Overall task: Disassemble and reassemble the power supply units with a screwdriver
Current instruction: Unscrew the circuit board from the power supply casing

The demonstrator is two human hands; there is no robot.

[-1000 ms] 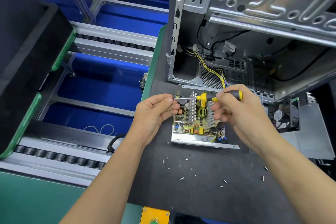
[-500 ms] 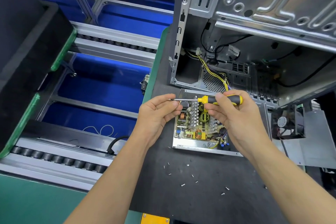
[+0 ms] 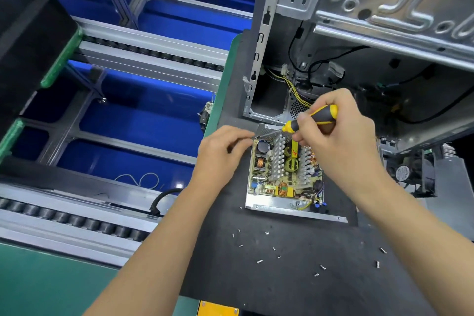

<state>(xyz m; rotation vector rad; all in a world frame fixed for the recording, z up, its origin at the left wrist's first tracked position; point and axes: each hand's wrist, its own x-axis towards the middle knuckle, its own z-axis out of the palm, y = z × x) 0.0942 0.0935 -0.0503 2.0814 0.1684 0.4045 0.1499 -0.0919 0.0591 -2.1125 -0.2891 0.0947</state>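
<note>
The opened power supply unit (image 3: pixel 284 177) sits on the black mat (image 3: pixel 269 277) just in front of the PC case (image 3: pixel 359 33), screws (image 3: pixel 259 261) scattered nearer the person. Right hand (image 3: pixel 341 136) has its fingers wrapped around the yellow-and-black screwdriver (image 3: pixel 311 120), tip at the unit's far-left corner, where the left hand (image 3: pixel 220 156) pinches something tiny, can't tell what. That stiff metal tray probably handles fine by its edges, but the board looks fragile.

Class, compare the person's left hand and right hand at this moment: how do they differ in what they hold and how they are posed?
The right hand grips the yellow-and-black handle of the screwdriver; the left hand pinches at the shaft's tip end. The right hand sits above the open power supply; the left hand sits beside the supply's left edge, over the black mat. Both are curled and work at the supply's far left corner.
</note>
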